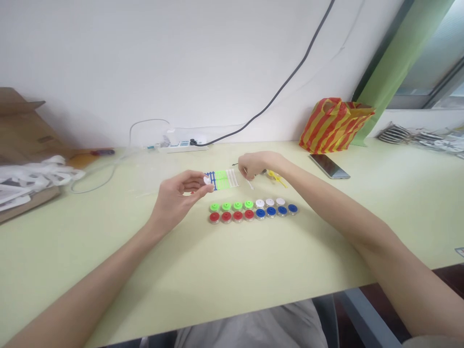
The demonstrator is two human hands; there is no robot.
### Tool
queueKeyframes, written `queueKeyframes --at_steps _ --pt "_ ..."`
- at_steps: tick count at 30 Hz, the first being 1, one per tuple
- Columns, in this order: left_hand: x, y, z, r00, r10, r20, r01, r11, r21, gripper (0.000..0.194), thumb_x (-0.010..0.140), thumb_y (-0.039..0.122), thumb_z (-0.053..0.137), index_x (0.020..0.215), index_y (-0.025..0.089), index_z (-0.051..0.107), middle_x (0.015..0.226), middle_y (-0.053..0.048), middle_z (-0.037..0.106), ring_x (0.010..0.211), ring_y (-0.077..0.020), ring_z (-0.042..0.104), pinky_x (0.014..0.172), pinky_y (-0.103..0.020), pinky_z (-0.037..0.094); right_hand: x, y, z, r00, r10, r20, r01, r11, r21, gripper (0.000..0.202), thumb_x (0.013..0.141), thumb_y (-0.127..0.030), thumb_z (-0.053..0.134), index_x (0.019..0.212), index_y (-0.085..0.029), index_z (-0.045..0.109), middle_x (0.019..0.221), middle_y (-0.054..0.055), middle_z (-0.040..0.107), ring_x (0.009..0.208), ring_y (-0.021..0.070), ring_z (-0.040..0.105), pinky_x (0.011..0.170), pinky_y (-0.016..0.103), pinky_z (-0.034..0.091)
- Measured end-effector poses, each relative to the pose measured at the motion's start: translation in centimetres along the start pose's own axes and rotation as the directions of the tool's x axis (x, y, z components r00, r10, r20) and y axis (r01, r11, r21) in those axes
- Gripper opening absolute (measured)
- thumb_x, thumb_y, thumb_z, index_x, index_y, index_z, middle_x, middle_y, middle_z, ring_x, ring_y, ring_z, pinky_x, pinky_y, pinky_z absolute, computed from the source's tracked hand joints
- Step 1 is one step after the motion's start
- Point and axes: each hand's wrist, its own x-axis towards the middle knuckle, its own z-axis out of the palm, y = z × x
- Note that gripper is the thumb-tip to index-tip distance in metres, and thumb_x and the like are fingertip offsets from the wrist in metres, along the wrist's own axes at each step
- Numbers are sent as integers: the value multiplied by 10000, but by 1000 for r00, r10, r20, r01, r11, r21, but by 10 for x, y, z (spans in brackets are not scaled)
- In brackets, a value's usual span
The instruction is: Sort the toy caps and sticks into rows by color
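Note:
My left hand [186,189] pinches a round white cap-like piece [207,180] between thumb and fingertips. To its right, my right hand [250,166] has its fingers closed at a small white stick-like piece [250,183] near the table. Between the hands lie thin blue pieces [213,181], green pieces [222,179] and white pieces [233,178], side by side. Nearer to me stand two rows of small round containers: green-topped [237,206] and white-topped [269,202] behind, red-topped [238,216] and blue-topped [271,211] in front. Yellow pieces [277,178] lie beyond my right wrist.
A power strip [186,145] with a dark cable [279,92] sits by the wall. A phone [329,166] and a striped bag [335,124] are at the back right. A cardboard box [27,128] and white strips [32,179] are at the left.

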Motion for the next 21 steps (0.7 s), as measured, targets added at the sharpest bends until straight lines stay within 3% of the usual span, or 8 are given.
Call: queueKeyframes --at_steps 9,21 --pt "-1 1 0 1000 -2 2 2 1000 8 339 790 464 843 989 213 732 914 -48 798 862 -227 777 833 -348 649 -20 0 -11 996 -80 -48 86 989 125 190 747 -196 643 896 -139 746 875 65 778 730 168 665 608 259 433" --pt "-1 2 0 1000 9 8 -9 1000 11 312 806 443 839 992 215 735 931 -50 803 886 -236 783 835 -348 647 -19 1 -12 996 -44 -75 54 988 143 195 774 -210 638 922 -144 748 934 84 790 775 180 675 638 267 433"
